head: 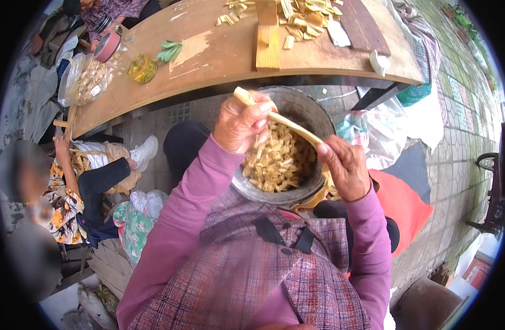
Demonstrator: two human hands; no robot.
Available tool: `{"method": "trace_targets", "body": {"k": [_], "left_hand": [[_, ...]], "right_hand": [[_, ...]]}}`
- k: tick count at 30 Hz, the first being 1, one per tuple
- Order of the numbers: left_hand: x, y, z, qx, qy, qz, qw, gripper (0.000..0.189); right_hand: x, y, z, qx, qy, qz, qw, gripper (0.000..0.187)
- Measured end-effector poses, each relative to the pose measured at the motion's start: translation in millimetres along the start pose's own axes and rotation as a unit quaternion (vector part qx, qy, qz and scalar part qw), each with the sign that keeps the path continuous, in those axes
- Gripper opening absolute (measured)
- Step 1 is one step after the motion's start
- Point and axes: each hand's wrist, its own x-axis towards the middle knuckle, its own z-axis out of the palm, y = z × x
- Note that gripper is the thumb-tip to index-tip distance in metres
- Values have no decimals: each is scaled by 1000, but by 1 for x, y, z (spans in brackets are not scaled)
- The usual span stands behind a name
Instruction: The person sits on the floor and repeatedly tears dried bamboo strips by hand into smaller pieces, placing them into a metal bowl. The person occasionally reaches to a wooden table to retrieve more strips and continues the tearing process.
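Observation:
Between my two hands stretches a long, yellowish strip of dried plant matter (297,127). My left hand (245,123) grips it near its upper end, which sticks out past the fingers. The other end is pinched by the thumb and fingers of my right hand (345,165). Below the strip stands a round grey metal pot (324,108), partly hidden by my hands. Many short, cut yellowish pieces (273,171) lie inside it. More long strips (327,186) lie beside the pot, under my right wrist.
Ahead is a wooden table (219,57) with an upright wood block (268,41), a pile of yellowish pieces (308,18), a jar of yellow liquid (142,68) and a green leaf (170,50). Plastic bags (380,128) lie right of the pot. Co-workers sit at left and beyond the table.

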Motion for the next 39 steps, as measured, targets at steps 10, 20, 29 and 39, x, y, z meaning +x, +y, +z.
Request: {"method": "trace_targets", "body": {"k": [10,20,29,39], "left_hand": [[128,56,-2,217,77,213,949,9],[107,52,-43,418,152,159,882,23],[-25,-46,-64,280,-112,-271,914,40],[-37,-87,-26,-156,-72,-404,898,29]], "right_hand": [[159,6,-14,-278,179,-69,941,26],[115,33,18,-244,149,12,958,24],[-13,-9,59,-38,28,-93,995,13],[-75,-3,95,292,-116,40,948,23]]}}
